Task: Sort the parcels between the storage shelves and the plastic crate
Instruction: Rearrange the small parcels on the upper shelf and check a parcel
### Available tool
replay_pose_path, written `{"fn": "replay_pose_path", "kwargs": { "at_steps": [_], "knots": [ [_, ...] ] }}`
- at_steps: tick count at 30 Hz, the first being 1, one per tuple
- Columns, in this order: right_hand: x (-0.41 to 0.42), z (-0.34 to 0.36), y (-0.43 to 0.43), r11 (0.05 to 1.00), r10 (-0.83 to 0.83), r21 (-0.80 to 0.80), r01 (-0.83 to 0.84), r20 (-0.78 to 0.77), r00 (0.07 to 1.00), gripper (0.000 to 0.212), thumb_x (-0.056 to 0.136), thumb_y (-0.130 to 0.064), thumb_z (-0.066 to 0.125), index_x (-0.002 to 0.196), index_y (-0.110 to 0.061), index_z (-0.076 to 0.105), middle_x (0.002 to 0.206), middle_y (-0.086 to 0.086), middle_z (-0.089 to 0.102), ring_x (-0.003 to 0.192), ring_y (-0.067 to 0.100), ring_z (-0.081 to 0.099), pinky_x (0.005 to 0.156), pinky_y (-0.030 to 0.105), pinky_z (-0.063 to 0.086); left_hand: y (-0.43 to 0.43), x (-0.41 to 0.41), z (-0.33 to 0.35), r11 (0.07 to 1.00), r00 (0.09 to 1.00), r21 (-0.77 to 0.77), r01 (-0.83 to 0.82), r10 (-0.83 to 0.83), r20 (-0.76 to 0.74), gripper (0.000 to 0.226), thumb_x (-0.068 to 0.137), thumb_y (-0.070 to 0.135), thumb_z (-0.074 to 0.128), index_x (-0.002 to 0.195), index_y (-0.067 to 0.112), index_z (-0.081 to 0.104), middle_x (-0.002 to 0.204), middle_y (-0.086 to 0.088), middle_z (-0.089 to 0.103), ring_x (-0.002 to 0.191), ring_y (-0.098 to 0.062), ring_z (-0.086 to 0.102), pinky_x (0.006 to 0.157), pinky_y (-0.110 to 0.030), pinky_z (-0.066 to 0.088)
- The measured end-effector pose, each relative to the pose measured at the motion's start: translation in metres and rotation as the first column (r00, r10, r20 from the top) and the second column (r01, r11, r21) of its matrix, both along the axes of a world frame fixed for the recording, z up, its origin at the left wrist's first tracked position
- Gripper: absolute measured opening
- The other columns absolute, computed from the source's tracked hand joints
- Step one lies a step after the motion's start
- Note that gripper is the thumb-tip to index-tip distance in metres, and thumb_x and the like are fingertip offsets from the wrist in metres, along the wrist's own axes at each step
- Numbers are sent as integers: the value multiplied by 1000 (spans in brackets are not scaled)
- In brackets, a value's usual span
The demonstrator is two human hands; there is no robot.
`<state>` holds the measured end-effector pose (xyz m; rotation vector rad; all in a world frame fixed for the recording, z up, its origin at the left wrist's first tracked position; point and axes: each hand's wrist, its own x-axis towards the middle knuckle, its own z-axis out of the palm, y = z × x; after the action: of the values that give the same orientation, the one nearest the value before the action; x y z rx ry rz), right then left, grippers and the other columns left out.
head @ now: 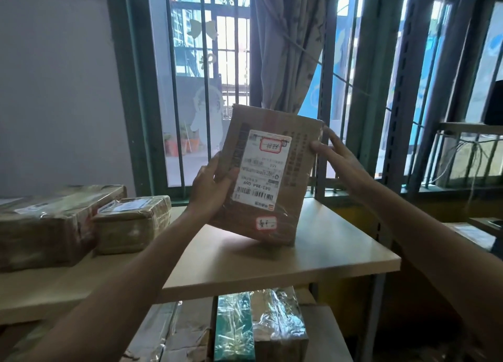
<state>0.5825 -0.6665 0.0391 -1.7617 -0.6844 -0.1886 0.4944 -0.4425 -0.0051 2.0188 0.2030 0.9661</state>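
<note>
My left hand [211, 190] clamps the parcel [268, 171] by its edge; my right hand [336, 157] only touches it with straight fingers (no real hold). Tilted on one corner on the shelf [272, 263], it could topple.

Daylight comes through the window [206, 89] beyond the hands and blows out to white, leaving the room dim. The parcel [266, 176] between the left hand [211, 190] and right hand [337, 157] casts a soft shadow on the shelf [340, 255] under them. Plastic wrap [275, 318] below glints. Frame edges bend and look soft
</note>
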Motion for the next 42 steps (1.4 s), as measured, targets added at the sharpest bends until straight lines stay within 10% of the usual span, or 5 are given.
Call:
{"fn": "replay_pose_path", "kwargs": {
  "at_steps": [12, 19, 24, 33, 42],
  "knots": [
    [-18, 14, 1, 998, 30, -48, -28, 54, 998, 54, 74, -50, 66, 117, -33, 39, 114, -10, 49, 89, 7, 55, 65, 25, 56, -2, -17, -24, 979, 996, -203, 27, -9, 87, 61, 82, 47, 58, 136, 29, 35, 134, -3, 52, 116, -23, 53, 76, -27, 45],
    [-50, -5, -3, 982, -148, 138, 132, 116, 982, 35, 82, -34, 69, 111, -27, 50, 115, -4, 59, 94, 15, 64, 63, 25, 59, -9, -30, -52, 658, 983, -738, 147, -179, 36, 123, 46, 63, 72, 141, 6, 20, 134, -14, 47, 122, -27, 47, 103, -45, 40],
    [-82, -15, -39, 924, -190, 328, 195, -48, 981, 36, 84, -29, 66, 114, -19, 49, 116, 11, 61, 94, 23, 68, 72, 41, 60, -11, -27, -44, 354, 898, -826, 438, -222, 381, 41, 81, 35, 65, 113, 9, 56, 113, -5, 62, 102, -18, 59, 76, -23, 49],
    [-146, -43, -147, 923, -354, 116, 368, -121, 927, 53, 67, -44, 65, 109, -13, 56, 97, -2, 67, 93, 16, 66, 92, 46, 48, -115, -53, -51, 461, 737, -621, 634, -603, 305, 70, 68, 50, 61, 127, 12, 50, 119, -10, 64, 106, -28, 62, 95, -51, 47],
    [-198, -118, -271, 913, -311, 110, 392, -436, 845, 87, 48, -64, 80, 120, -21, 58, 91, -11, 74, 81, 6, 70, 64, 23, 57, -237, -62, -60, 611, 659, -273, 743, -740, 138, 59, 67, 48, 68, 119, 22, 56, 111, 10, 65, 100, -5, 63, 92, -34, 52]
  ]
}}
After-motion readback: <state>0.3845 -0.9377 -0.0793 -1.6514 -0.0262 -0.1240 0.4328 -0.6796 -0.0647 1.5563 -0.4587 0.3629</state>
